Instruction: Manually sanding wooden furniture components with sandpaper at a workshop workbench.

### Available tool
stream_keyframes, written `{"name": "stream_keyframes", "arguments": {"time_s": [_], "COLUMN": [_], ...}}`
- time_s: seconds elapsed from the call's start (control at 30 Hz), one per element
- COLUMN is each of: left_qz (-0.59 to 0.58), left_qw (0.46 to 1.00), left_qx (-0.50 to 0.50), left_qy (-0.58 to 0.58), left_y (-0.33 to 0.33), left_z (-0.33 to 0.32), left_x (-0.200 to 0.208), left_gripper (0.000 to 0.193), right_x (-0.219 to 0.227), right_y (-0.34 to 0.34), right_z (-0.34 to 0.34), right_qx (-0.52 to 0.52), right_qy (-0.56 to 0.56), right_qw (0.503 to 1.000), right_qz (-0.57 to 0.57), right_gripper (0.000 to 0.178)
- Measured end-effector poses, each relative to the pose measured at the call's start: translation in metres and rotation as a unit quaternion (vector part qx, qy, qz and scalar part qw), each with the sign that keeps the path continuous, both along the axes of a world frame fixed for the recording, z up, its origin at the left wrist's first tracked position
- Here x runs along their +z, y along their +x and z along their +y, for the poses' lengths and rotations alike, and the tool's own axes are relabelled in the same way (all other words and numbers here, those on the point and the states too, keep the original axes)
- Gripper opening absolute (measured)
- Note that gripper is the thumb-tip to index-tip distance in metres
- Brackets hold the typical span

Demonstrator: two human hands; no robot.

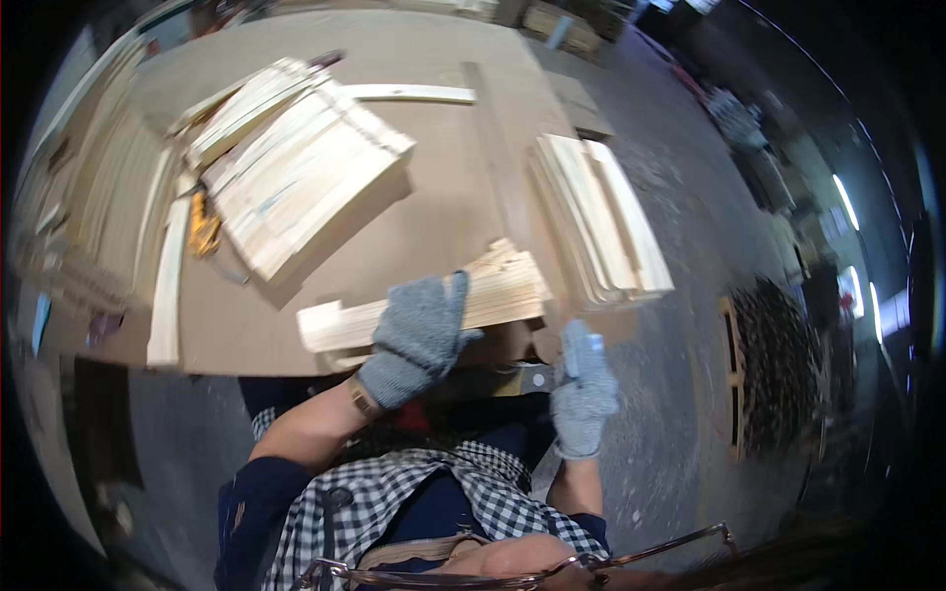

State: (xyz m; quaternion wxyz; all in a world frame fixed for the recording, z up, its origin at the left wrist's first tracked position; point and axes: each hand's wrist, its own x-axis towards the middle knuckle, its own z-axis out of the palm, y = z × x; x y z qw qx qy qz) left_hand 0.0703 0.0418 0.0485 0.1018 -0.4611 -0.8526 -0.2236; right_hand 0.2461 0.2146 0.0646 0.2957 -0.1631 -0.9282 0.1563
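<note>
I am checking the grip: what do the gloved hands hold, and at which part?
The left hand grips a bundle of wooden slats near its middle, from above. The right hand hangs below the table edge; whether it holds anything cannot be told.

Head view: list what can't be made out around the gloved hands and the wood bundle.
- Left hand: its palm and grip on the wood bundle are hidden by the glove's back.
- Right hand: motion blur hides whether it holds anything at the table edge.
- Bundle's underside: covered by the left hand and the table edge.
- Yellow tool: too small and partly tucked under the large plank stack to identify.
</note>
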Motion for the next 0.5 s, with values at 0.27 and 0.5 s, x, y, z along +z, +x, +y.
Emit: {"name": "stream_keyframes", "arguments": {"time_s": [0.27, 0.5], "left_qz": [-0.042, -0.126], "left_qw": [0.999, 0.988], "left_qx": [0.008, -0.014], "left_qy": [-0.004, 0.092], "left_y": [-0.001, 0.004], "left_z": [0.0, 0.004], "left_x": [-0.001, -0.03], "left_gripper": [0.069, 0.052], "right_x": [-0.004, 0.029], "right_y": [-0.104, -0.169], "right_z": [0.022, -0.052], "right_qx": [-0.011, 0.251], "right_qy": [0.027, 0.01], "right_qw": [0.99, 0.958], "right_qz": [-0.138, -0.138], "right_gripper": [0.045, 0.044]}}
